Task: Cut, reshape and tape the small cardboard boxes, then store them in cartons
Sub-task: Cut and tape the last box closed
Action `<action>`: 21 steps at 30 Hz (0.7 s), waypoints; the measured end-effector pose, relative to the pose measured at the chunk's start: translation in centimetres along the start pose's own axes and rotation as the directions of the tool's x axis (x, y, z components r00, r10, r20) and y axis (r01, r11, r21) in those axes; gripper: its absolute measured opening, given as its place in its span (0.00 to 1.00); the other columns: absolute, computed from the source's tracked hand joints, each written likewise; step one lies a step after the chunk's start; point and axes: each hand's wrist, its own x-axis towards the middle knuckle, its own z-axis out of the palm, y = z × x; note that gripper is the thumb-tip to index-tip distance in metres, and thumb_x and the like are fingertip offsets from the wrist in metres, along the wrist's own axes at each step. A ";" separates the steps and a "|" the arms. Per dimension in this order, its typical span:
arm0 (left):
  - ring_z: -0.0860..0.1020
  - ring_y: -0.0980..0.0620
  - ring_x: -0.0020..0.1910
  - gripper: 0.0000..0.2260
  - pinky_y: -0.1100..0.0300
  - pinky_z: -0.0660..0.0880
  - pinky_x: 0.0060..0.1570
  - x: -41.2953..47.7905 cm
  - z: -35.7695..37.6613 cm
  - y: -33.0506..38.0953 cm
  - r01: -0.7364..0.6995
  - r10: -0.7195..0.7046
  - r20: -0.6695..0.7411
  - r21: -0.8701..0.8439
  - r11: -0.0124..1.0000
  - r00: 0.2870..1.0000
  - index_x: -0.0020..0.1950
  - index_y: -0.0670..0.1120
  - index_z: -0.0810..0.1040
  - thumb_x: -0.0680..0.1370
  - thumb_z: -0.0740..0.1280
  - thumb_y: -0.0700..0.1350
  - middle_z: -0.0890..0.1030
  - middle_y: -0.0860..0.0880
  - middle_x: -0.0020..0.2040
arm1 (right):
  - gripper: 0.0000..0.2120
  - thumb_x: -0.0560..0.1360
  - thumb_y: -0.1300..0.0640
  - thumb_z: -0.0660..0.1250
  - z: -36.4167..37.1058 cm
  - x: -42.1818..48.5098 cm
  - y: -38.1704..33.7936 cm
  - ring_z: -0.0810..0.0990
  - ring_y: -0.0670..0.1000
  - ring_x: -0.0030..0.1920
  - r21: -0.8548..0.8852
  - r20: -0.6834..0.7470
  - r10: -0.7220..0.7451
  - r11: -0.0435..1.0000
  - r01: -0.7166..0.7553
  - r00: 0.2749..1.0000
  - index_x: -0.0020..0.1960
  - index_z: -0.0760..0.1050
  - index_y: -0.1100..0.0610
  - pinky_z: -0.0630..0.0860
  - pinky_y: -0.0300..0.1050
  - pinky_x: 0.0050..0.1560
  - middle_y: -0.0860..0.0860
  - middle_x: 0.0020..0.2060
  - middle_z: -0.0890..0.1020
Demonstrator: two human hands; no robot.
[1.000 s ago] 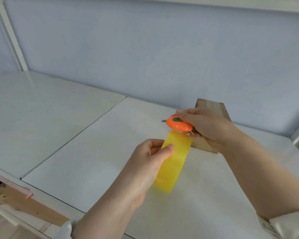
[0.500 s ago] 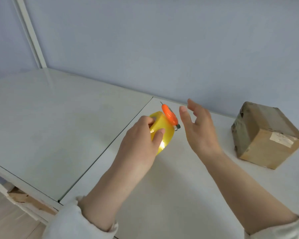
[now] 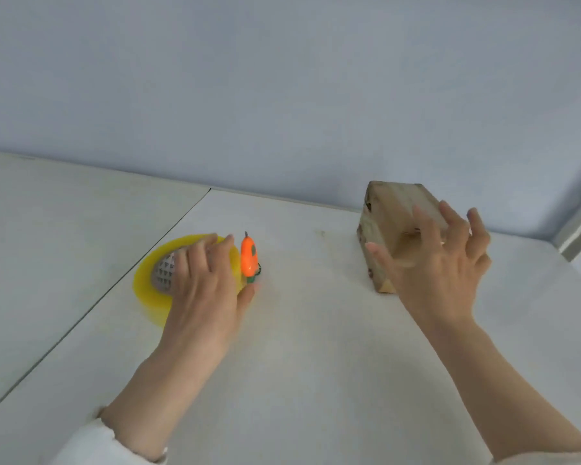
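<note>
Looking down over both forearms, I see the left hand (image 3: 205, 290) lying palm-down on the yellow tape roll (image 3: 148, 286). Its fingers are straight and slightly spread across the roll's top, released rather than gripping. The thumb sticks out toward 3 o'clock, its tip just beside the green end of the orange cutter (image 3: 249, 260). The cutter sits just beside the roll, at the roll's 3 o'clock. The roll lies flat on the white surface (image 3: 316, 364) at about 10 o'clock from the middle, next to a dark seam (image 3: 81, 320) in the top. The right hand (image 3: 440, 263) is raised with the wrist bent back and the fingers fanned wide, holding nothing. It overlaps the near side of the small cardboard box (image 3: 393, 209), and I cannot tell whether it touches the box. The box stands at about 1 o'clock, near the pale blue wall (image 3: 282, 95). White sleeves (image 3: 91, 444) show at both wrists.
</note>
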 end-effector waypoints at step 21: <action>0.48 0.61 0.75 0.23 0.58 0.49 0.73 2.0 -3.6 18.6 -0.111 0.330 0.502 -0.417 0.902 0.800 0.74 0.60 0.57 0.78 0.53 0.60 0.51 0.59 0.76 | 0.16 0.76 0.39 0.58 -14.2 0.3 11.8 0.55 0.28 0.69 0.643 0.478 -0.319 0.761 -0.079 0.818 0.61 0.74 0.39 0.55 0.45 0.72 0.23 0.60 0.69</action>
